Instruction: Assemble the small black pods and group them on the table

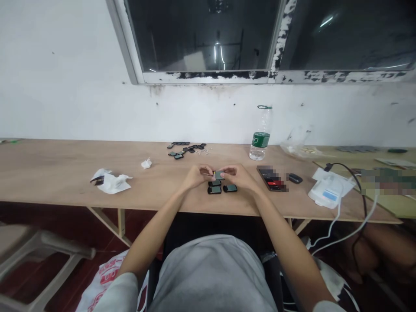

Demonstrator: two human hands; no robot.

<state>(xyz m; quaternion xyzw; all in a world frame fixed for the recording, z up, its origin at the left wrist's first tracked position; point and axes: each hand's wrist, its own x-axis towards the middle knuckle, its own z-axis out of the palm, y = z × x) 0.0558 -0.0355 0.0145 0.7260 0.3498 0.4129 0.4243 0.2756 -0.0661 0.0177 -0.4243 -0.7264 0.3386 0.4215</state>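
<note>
Between my two hands, above the wooden table [65, 173], is a small dark piece with a grey-green face [219, 175]. My left hand [199, 175] pinches at its left side, where a tiny yellow spot shows. Fingers of my right hand [237, 177] hold its right side, the thumb on its face. Just below the hands lie similar pieces: one at the lower left [214, 190], one at the right [230, 188] and one partly under the held piece [214, 183].
Farther back lie several dark pieces [178, 156] and small white bits [203, 151]. A bottle [260, 141], a phone [271, 178], a mouse [295, 178] and a white device with cables [325, 193] are to the right. Crumpled tissues [113, 183] lie left.
</note>
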